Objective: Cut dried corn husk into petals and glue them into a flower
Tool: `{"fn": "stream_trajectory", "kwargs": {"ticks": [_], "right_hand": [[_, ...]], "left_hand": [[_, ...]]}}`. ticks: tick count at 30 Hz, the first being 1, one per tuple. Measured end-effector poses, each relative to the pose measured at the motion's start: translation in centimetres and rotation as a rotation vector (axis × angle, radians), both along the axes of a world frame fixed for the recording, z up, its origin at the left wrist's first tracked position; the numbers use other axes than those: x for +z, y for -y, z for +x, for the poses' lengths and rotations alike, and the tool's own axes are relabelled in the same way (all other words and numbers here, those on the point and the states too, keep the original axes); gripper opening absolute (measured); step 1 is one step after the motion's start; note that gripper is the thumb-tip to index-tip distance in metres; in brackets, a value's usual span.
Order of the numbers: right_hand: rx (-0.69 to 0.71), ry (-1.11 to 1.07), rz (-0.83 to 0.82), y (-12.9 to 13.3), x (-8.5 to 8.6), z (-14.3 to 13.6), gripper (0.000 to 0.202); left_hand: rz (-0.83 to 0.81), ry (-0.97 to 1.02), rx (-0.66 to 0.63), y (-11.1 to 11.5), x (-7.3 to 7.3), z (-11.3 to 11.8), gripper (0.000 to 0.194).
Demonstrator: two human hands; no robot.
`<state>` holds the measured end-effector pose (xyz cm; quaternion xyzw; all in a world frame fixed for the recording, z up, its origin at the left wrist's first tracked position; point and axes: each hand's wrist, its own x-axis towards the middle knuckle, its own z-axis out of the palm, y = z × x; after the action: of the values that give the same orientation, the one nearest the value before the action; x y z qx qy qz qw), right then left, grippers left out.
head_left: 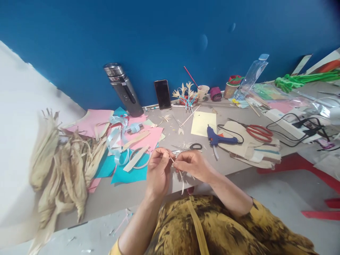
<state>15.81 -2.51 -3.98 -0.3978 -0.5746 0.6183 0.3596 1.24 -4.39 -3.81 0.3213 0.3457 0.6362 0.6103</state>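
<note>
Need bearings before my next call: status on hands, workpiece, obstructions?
Left hand, right hand: both pinching thin pale strip. Loose end trailing toward wearer. Black-handled scissors just beyond, apparently not blocking.

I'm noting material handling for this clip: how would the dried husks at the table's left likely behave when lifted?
The dried husks look thin and papery, so are probably light for their bulk. Wrinkled, curled edges suggest they could crack or tear. Their long, loose ends may flop.

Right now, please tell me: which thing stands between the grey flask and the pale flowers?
In the head view, a dark phone stands upright between the grey flask and the pale flowers.
</note>
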Motion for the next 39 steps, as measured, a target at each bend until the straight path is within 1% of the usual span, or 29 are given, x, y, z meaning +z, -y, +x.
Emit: {"fn": "stream_trajectory", "kwargs": {"ticks": [2,4,6,10,14,16,19,21,23,24,25,26,28,29,31,33,34,36,39], "right_hand": [[0.025,-0.104,-0.052,0.0,-0.2,0.1,0.034],[0.072,-0.192,-0.133,0.0,-0.4,0.2,0.036],[0.089,-0.217,-0.193,0.1,-0.4,0.2,0.037],[-0.011,-0.195,-0.159,0.3,-0.1,0.0,0.036],[0.016,-0.17,-0.157,0.6,0.0,-0.5,0.036],[-0.014,-0.171,-0.148,0.6,-0.1,-0.6,0.037],[-0.015,-0.082,-0.03,0.6,-0.1,-0.3,0.038],[-0.003,0.068,0.119,0.6,0.2,0.1,0.033],[-0.042,0.245,0.286,0.7,0.5,0.4,0.027],[-0.071,0.327,0.356,0.8,0.7,0.6,0.026],[-0.105,0.4,0.416,0.9,0.8,0.7,0.024],[-0.132,0.461,0.466,0.9,0.9,0.7,0.023],[-0.161,0.542,0.536,1.0,1.2,0.8,0.021],[-0.166,0.57,0.563,1.0,1.3,0.9,0.02],[-0.156,0.619,0.614,1.0,1.6,0.9,0.018],[-0.137,0.684,0.663,0.9,1.8,0.9,0.016],[-0.128,0.721,0.687,0.9,1.9,0.9,0.016],[-0.103,0.783,0.724,0.9,2.1,1.0,0.016],[-0.072,0.822,0.752,1.1,2.2,1.2,0.019]], "left_hand": [[0.022,0.01,0.006,-0.2,0.1,-0.1,0.016],[0.058,0.001,0.049,-0.3,0.2,-0.2,0.016],[0.091,-0.02,0.1,-0.4,0.3,-0.2,0.016],[0.084,-0.021,0.123,-0.2,0.2,0.1,0.017],[0.046,-0.025,0.121,0.1,0.3,0.5,0.019],[0.038,-0.025,0.117,0.0,0.3,0.5,0.019],[0.068,-0.02,0.132,-0.3,0.2,0.1,0.018],[0.064,-0.032,0.101,-0.5,-0.1,-0.4,0.017],[0.032,-0.077,0.066,-0.6,-0.2,-1.2,0.016],[0.027,-0.137,0.087,-0.5,-0.1,-1.6,0.014],[0.04,-0.235,0.142,-0.4,0.1,-2.1,0.012],[0.082,-0.369,0.228,-0.2,0.4,-2.6,0.009],[0.261,-0.716,0.385,0.3,1.2,-3.4,0.011],[0.389,-0.892,0.405,0.6,1.7,-3.6,0.015],[0.64,-1.187,0.329,0.9,2.5,-3.8,0.024],[0.799,-1.376,0.221,0.9,2.8,-3.7,0.03],[0.84,-1.431,0.187,0.8,2.8,-3.5,0.032],[0.877,-1.479,0.141,0.4,2.5,-3.3,0.033],[0.868,-1.454,0.069,0.0,1.9,-3.1,0.03]]}}
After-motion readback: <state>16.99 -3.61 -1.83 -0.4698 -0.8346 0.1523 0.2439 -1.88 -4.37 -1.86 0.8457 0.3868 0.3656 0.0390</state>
